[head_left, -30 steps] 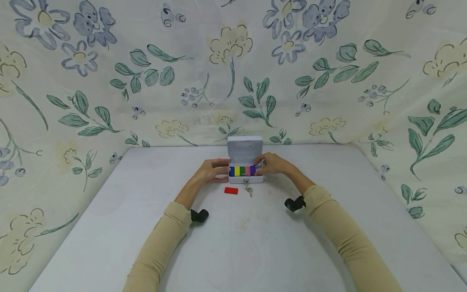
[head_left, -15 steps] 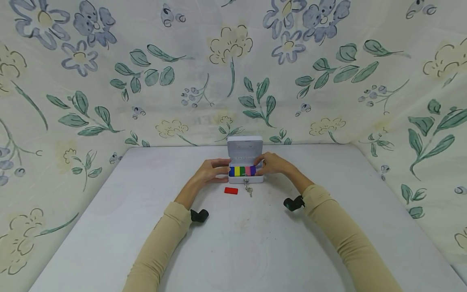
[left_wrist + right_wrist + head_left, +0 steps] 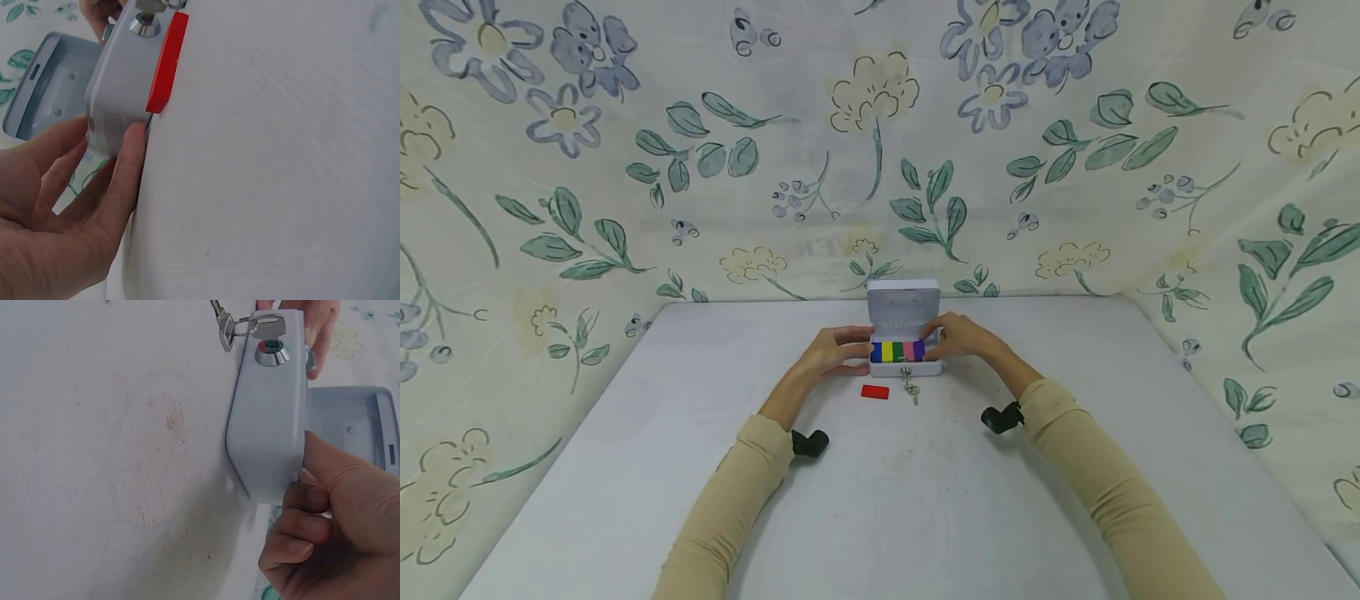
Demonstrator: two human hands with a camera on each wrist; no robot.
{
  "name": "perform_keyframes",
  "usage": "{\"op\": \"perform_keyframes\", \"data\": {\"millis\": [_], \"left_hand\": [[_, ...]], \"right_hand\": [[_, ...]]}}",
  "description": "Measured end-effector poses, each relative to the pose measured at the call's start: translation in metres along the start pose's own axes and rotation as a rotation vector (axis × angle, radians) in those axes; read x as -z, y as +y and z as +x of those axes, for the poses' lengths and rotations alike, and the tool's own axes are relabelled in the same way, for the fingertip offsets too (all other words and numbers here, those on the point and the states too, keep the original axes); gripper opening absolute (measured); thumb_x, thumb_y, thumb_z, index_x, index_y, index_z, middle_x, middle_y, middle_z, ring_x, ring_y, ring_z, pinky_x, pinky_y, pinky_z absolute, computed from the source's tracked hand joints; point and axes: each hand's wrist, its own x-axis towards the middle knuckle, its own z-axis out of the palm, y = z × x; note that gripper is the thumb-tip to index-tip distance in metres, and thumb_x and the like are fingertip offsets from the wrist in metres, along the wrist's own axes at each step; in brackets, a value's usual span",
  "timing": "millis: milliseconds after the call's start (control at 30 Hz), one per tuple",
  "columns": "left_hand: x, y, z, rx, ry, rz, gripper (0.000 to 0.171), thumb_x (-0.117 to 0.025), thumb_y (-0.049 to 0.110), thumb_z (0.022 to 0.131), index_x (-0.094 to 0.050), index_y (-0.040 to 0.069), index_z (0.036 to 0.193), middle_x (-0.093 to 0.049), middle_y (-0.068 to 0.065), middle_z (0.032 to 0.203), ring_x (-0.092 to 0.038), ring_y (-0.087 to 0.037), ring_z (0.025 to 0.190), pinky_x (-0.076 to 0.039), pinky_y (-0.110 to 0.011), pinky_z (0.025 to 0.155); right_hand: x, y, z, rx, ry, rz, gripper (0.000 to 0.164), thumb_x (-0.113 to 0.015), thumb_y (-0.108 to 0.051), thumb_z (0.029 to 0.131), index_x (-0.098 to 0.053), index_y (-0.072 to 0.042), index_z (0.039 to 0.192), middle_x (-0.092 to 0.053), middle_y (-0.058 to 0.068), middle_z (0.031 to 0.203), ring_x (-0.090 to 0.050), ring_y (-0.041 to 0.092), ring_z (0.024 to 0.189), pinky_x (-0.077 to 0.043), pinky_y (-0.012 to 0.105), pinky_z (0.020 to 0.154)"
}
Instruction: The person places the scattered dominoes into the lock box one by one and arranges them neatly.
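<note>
A small light-grey cash box (image 3: 891, 369) stands on the table with its lid (image 3: 904, 302) raised. Coloured blocks fill it in a row: blue, yellow (image 3: 887, 352), green (image 3: 898, 352), pink and purple (image 3: 919, 351). My left hand (image 3: 823, 354) holds the box's left end, fingers and thumb (image 3: 130, 156) bent about that corner. At the other end, my right hand (image 3: 964, 335) reaches over the side wall, thumb and index finger at the purple block; their tips are hidden in the right wrist view, where the other fingers (image 3: 294, 534) curl outside the box.
A red block (image 3: 875, 392) lies on the white table (image 3: 895, 500) just before the box. Keys on a ring (image 3: 234, 328) hang from the lock (image 3: 272, 353) in its front. Behind the table hangs a floral cloth (image 3: 820, 150).
My right hand and forearm have shifted slightly left, the purple block edging left with them. The left hand and the box have stayed in place.
</note>
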Motion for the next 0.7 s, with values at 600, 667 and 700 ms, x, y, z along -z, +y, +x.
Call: {"op": "perform_keyframes", "data": {"millis": [600, 667, 700], "left_hand": [[0.001, 0.0007, -0.0009, -0.02, -0.019, 0.01, 0.046, -0.072, 0.016, 0.09, -0.06, 0.018, 0.135, -0.054, -0.009, 0.143, -0.063, -0.03, 0.118, -0.061, -0.039, 0.083], [0.001, 0.0006, -0.0008, -0.019, -0.019, 0.009, 0.046, -0.072, 0.016, 0.09, -0.06, 0.018, 0.135, -0.054, -0.009, 0.143, -0.062, -0.03, 0.118, -0.061, -0.039, 0.083], [0.001, 0.0006, -0.0007, -0.018, -0.02, 0.009, 0.046, -0.072, 0.016, 0.09, -0.06, 0.018, 0.135, -0.054, -0.009, 0.143, -0.062, -0.03, 0.119, -0.061, -0.039, 0.083]], "right_hand": [[0.0015, -0.0045, -0.0055, -0.012, 0.004, 0.013, 0.048, -0.078, -0.027, 0.083, -0.065, -0.01, 0.125, -0.052, 0.002, 0.08, -0.047, 0.015, 0.074, -0.038, 0.024, 0.063], [0.0015, -0.0037, -0.0058, 0.0, 0.01, 0.009, 0.048, -0.078, -0.028, 0.083, -0.065, -0.009, 0.126, -0.054, 0.002, 0.079, -0.048, 0.014, 0.073, -0.038, 0.023, 0.063], [0.0016, -0.0035, -0.0062, 0.006, 0.015, 0.007, 0.048, -0.078, -0.028, 0.084, -0.065, -0.009, 0.126, -0.054, 0.002, 0.079, -0.048, 0.014, 0.072, -0.039, 0.023, 0.062]]}}
